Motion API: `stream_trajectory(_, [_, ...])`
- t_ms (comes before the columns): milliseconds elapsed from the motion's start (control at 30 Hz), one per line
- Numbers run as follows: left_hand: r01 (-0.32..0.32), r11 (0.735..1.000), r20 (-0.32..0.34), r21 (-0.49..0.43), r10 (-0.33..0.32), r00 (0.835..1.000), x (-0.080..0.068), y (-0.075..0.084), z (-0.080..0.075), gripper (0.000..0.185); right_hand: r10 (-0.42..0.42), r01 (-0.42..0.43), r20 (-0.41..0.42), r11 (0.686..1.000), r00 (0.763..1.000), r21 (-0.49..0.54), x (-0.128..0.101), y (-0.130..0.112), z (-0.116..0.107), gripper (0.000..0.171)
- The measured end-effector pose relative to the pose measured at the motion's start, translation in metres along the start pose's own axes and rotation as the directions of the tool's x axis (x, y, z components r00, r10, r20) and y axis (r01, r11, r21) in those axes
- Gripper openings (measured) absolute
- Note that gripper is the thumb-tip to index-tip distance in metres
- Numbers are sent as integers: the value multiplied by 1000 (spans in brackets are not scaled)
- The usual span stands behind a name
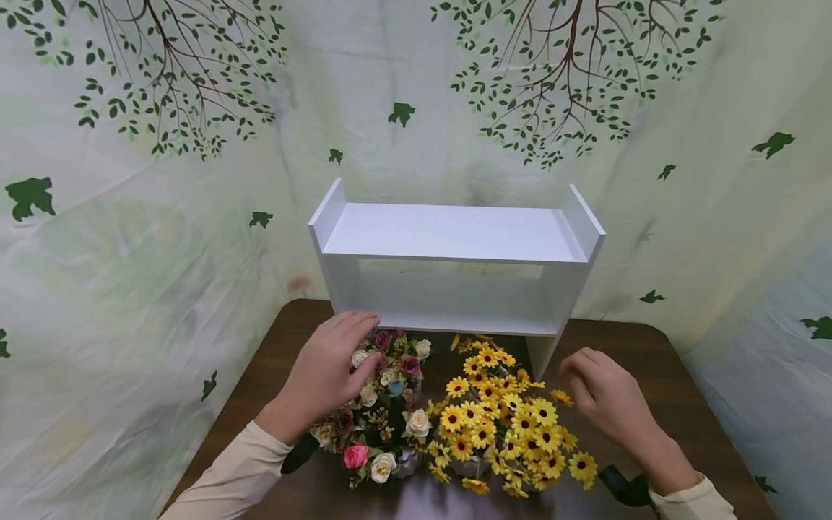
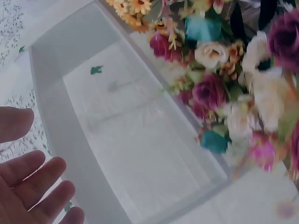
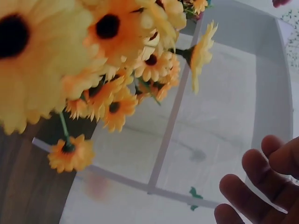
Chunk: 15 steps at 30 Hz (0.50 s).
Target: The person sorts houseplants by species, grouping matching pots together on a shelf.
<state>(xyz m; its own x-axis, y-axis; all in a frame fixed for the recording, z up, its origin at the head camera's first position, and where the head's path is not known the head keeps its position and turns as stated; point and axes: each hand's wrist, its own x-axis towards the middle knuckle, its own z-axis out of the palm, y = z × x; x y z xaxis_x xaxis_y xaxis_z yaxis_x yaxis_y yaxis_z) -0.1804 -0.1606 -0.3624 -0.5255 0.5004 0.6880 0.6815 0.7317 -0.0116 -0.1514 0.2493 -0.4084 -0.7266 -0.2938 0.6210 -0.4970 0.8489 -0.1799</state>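
Note:
Two bunches of flowers stand side by side on the brown table. On the left is a mixed bunch of roses (image 1: 418, 424) in cream, pink and purple, also large in the left wrist view. Yellow daisy-like flowers (image 1: 513, 426) with dark centres fill the right; both containers are mostly hidden. My left hand (image 1: 328, 365) hovers over the left edge of the roses, its fingers loosely extended and holding nothing. To the right of the yellow flowers, my right hand (image 1: 607, 390) is held in the air with relaxed, slightly bent fingers, also with nothing in it.
A white two-tier shelf (image 1: 448, 231) stands behind the flowers at the back of the table (image 1: 650, 354). Nothing stands on its upper board. Behind it hangs a pale cloth (image 1: 364, 79) printed with branches and leaves.

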Motion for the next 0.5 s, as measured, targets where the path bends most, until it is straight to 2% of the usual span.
stream_trajectory(67, [28,999,-2,-23,-28,1000,3,-10,-7,48,6,-6,17,1000,1000,-3,-2,2,-1,23])
stream_trajectory(133, [82,995,12,-48,-82,997,7,-20,-14,44,18,-18,34,1000,999,3,-5,5,-3,24])
stream_trajectory(200, [153,985,30,-79,-151,988,12,-30,-20,41,31,-32,50,999,998,15,-8,8,-5,26])
stream_trajectory(267, [232,967,45,-110,-228,973,17,-39,-25,36,47,-50,68,998,997,38,-13,11,-6,27])
stream_trajectory(367, [350,925,62,-146,-344,937,23,-52,-29,21,77,-86,104,993,992,86,-21,17,-6,26])
stream_trajectory(500, [493,859,113,-135,-481,869,28,-65,-30,16,132,-155,162,978,978,136,-31,24,-2,26])
